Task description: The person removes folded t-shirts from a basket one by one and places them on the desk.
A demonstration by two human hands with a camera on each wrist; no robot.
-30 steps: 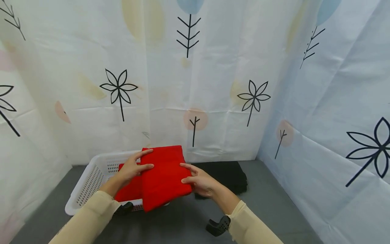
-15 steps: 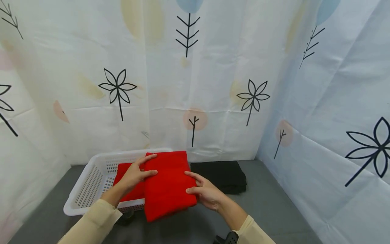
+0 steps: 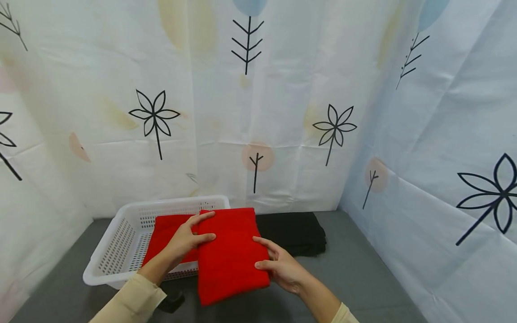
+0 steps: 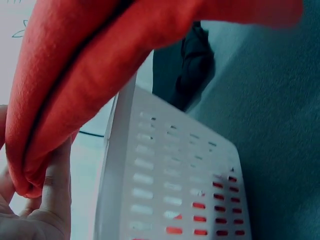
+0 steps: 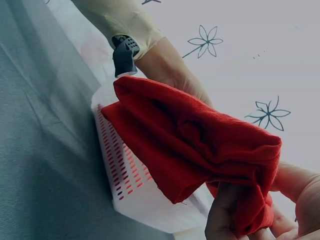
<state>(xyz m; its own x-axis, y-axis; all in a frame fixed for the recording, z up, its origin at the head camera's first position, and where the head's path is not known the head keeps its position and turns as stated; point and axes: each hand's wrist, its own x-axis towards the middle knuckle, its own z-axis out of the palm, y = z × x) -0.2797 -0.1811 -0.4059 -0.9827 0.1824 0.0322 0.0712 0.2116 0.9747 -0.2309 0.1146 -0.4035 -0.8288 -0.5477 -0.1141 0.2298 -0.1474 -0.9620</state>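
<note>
Both hands hold a folded red cloth point(image 3: 231, 255) in the air, in front of the basket's right end. The left hand point(image 3: 186, 237) grips its left edge, thumb and a finger on top; in the left wrist view the cloth's thick fold point(image 4: 75, 100) sits between thumb and fingers. At the right edge, the right hand point(image 3: 282, 269) pinches the cloth, its other fingers underneath, as the right wrist view shows with the layered underside point(image 5: 200, 140). A second red cloth point(image 3: 165, 231) lies in the white basket point(image 3: 102, 260), partly hidden by the left hand.
A folded black cloth point(image 3: 296, 233) lies on the grey table point(image 3: 355, 278) at the back right, close behind the held cloth. Patterned white curtains point(image 3: 282, 89) enclose the back and sides of the table. The basket's perforated wall point(image 4: 170, 175) stands just below the left hand.
Both hands have moved the red cloth right and toward the person, away from the basket. More of the basket's right rim and of the cloth inside now shows. The grip looks the same.
</note>
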